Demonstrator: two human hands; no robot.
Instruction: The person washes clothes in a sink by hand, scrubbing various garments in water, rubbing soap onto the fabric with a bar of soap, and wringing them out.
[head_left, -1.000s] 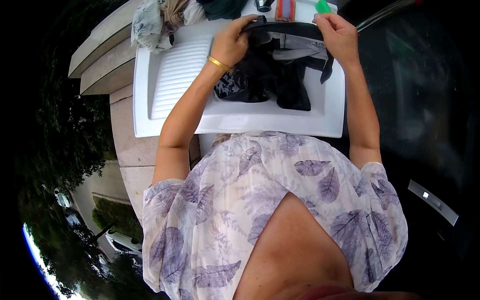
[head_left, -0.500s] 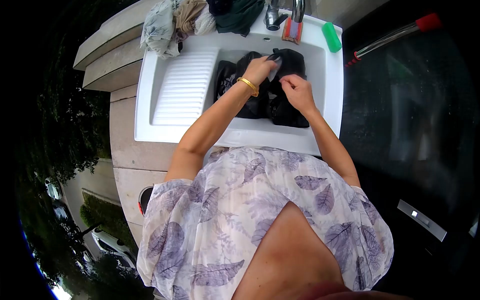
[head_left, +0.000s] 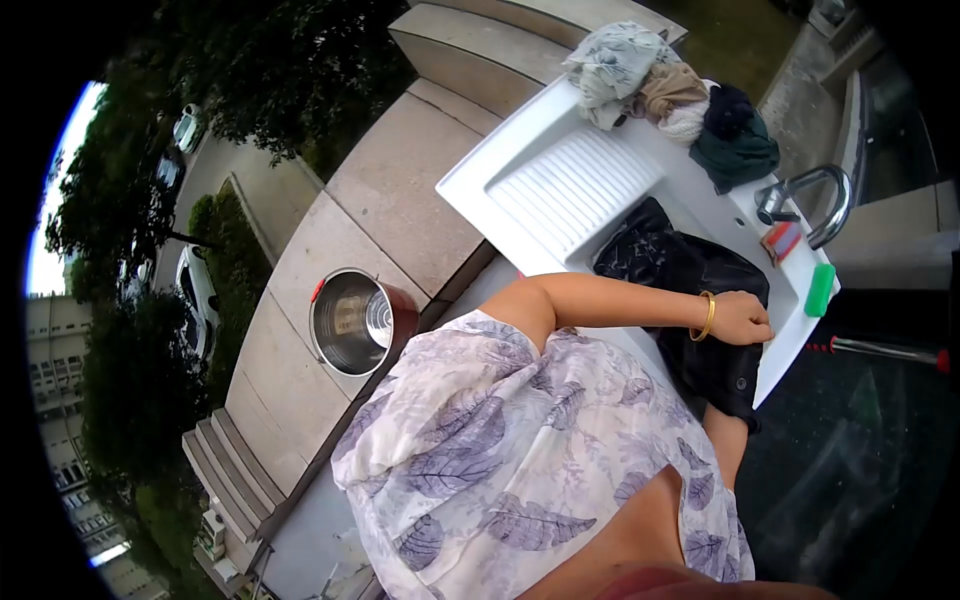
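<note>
A black garment (head_left: 700, 262) lies in the white sink (head_left: 678, 212) and stretches over its front edge toward my body. It looks shiny, and a round button or snap shows near its lower end. My left hand (head_left: 738, 318), with a gold bangle at the wrist, is closed over the garment near the sink's right side. My right forearm reaches up from below, and the black cloth covers the right hand, so its fingers are hidden.
Several crumpled clothes (head_left: 690, 100) sit on the sink's far rim. By the curved faucet (head_left: 832, 205) are a red-and-orange packet (head_left: 780, 242) and a green bar (head_left: 820, 290). A metal bucket (head_left: 352, 322) stands on the stone ledge (head_left: 330, 235) to the left.
The view has turned, bringing the bucket into sight. The black garment has been drawn over the sink's front edge. My left hand has moved across to the right; the right has gone behind the cloth.
</note>
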